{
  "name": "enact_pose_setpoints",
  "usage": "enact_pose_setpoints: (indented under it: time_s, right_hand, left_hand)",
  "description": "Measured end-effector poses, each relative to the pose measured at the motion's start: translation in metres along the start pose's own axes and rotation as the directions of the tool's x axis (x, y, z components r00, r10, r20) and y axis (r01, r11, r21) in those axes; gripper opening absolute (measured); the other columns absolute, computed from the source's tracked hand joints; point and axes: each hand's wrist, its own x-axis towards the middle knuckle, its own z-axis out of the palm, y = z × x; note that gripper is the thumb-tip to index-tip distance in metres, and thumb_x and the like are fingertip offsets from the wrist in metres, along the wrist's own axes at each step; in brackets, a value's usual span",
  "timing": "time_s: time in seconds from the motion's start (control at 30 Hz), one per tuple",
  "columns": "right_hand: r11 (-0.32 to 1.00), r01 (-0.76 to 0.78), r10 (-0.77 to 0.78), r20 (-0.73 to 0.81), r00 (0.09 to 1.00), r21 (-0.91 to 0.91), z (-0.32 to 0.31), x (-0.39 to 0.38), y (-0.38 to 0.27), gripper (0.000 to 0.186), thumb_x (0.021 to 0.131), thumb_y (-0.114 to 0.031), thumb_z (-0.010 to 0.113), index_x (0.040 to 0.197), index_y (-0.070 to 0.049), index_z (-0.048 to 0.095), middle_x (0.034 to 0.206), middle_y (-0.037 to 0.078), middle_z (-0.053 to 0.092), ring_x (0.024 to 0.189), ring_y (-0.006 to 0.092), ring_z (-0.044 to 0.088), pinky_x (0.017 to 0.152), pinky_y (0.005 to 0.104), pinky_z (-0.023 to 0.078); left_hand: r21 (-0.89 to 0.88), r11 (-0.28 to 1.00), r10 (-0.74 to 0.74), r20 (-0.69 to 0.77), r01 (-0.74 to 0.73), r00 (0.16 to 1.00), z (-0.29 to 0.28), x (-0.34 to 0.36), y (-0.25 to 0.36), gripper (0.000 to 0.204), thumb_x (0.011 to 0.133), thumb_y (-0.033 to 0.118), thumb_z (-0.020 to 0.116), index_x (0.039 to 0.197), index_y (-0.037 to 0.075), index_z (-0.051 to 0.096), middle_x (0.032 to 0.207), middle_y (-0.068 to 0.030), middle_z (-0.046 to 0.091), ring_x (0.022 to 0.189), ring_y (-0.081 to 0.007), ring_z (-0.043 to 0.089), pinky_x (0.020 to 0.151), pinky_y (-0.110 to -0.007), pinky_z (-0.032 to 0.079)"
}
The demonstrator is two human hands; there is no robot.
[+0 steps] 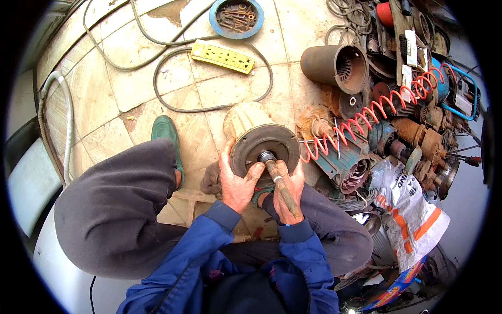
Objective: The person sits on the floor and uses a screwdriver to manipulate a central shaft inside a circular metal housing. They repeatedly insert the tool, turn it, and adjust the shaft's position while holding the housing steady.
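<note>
Between my hands is a round dark metal flange (246,157), with a pale rounded housing (241,119) behind it. A worn shaft (285,198) sticks out of the flange's centre toward me, and a coiled spring seal (267,156) sits around its base. My left hand (238,183) grips the flange's lower left rim, its thumb reaching toward the spring. My right hand (291,196) is closed at the lower right, thumb beside the shaft near the spring. Its fingers are partly hidden behind the part. The shaft lies across the right palm.
A blue bowl of bolts (236,20) and a yellow power strip (223,56) with a looping cable lie ahead on the tiles. At right stand a metal cylinder (321,65), a green motor casing (340,157), a red coiled hose (366,112), a white sack (410,214) and piled parts.
</note>
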Motion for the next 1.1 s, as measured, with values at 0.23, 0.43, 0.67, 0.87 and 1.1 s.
enact_pose_setpoints:
  time_s: [0.23, 0.43, 0.67, 0.87, 1.1]
  right_hand:
    - [0.999, -0.009, 0.009, -0.013, 1.000, -0.032, 0.003, -0.002, 0.000, 0.067, 0.093, -0.020, 0.082, 0.147, 0.003, 0.048, 0.136, 0.014, 0.063, 0.119, 0.0208, 0.063, 0.103, 0.0351, 0.052]
    - [1.000, -0.026, 0.026, -0.007, 1.000, 0.010, 0.013, -0.004, -0.009, 0.066, 0.095, -0.019, 0.081, 0.148, 0.002, 0.047, 0.135, 0.013, 0.064, 0.118, 0.0198, 0.064, 0.102, 0.0342, 0.052]
    - [1.000, -0.005, 0.004, 0.019, 1.000, 0.027, 0.011, -0.003, -0.011, 0.063, 0.096, -0.018, 0.079, 0.146, 0.002, 0.048, 0.133, 0.012, 0.065, 0.117, 0.0188, 0.064, 0.101, 0.0332, 0.053]
    - [1.000, 0.004, -0.004, 0.014, 1.000, -0.003, 0.010, -0.002, -0.008, 0.057, 0.096, -0.017, 0.078, 0.142, 0.003, 0.051, 0.127, 0.011, 0.067, 0.114, 0.0179, 0.065, 0.099, 0.0330, 0.053]
    - [1.000, -0.002, 0.002, -0.003, 1.000, 0.003, 0.012, -0.004, -0.013, 0.054, 0.095, -0.021, 0.080, 0.136, 0.003, 0.055, 0.124, 0.012, 0.068, 0.110, 0.0177, 0.065, 0.098, 0.0336, 0.052]
  left_hand:
    - [-0.064, 0.997, -0.038, -0.050, 0.035, 0.998, 0.005, -0.002, -0.002, 0.097, 0.085, 0.035, 0.090, 0.155, -0.003, 0.035, 0.149, -0.0190, 0.043, 0.135, -0.0280, 0.050, 0.113, -0.041, 0.044]
    - [-0.126, 0.992, -0.035, -0.048, 0.029, 0.998, 0.008, -0.002, 0.001, 0.096, 0.085, 0.034, 0.090, 0.155, -0.003, 0.034, 0.150, -0.0193, 0.041, 0.135, -0.0277, 0.050, 0.113, -0.041, 0.045]
    - [-0.102, 0.994, -0.029, -0.026, 0.026, 0.999, 0.004, -0.001, -0.004, 0.096, 0.086, 0.031, 0.090, 0.156, -0.002, 0.032, 0.148, -0.0188, 0.045, 0.133, -0.0276, 0.053, 0.112, -0.040, 0.047]
    - [-0.197, 0.980, -0.045, -0.013, 0.042, 0.999, 0.010, -0.003, 0.014, 0.090, 0.090, 0.023, 0.086, 0.157, 0.002, 0.030, 0.142, -0.0185, 0.057, 0.130, -0.0255, 0.057, 0.111, -0.039, 0.047]
    - [-0.165, 0.986, -0.016, 0.017, 0.018, 1.000, 0.006, -0.001, 0.006, 0.084, 0.094, 0.020, 0.082, 0.156, -0.002, 0.029, 0.143, -0.0184, 0.056, 0.130, -0.0260, 0.056, 0.113, -0.040, 0.046]
